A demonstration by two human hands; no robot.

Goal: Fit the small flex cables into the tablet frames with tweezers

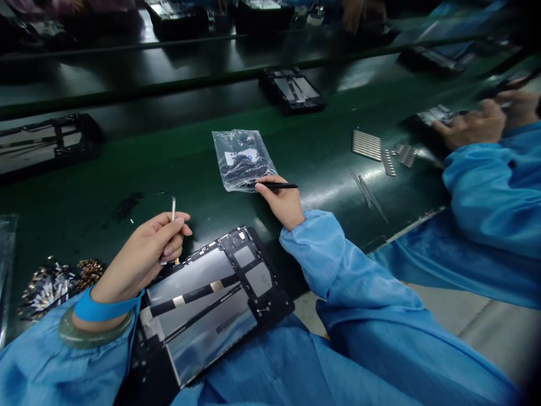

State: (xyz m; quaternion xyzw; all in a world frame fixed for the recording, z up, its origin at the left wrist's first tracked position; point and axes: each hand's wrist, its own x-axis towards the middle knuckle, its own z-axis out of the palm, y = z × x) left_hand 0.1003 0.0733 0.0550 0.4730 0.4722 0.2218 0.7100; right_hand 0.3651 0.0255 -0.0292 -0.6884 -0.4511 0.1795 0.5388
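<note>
The left hand [146,254] is closed around a thin, pale metal strip tool [173,210], pinched between thumb and fingers, with the tool's tip pointing up and away from the near edge of the dark green surface [169,152]. Directly beside this hand, an opened black tablet chassis with grey metal shielding plates [203,304] is laid at the near edge of the surface, tilted and partly overhanging it. The right hand [282,202] is closed on a slim black stylus-like tool [274,185], held level, its tip resting against a clear plastic bag of small dark parts [243,159] that lies towards the middle of the surface. Near the left edge, a heap of small shiny gold and silver pieces [59,282] is seen. Towards the right edge, silver ribbed strips [367,145] are laid out, and beyond them a co-worker's hand [473,127] in a blue sleeve is rested on another dark device.
</note>
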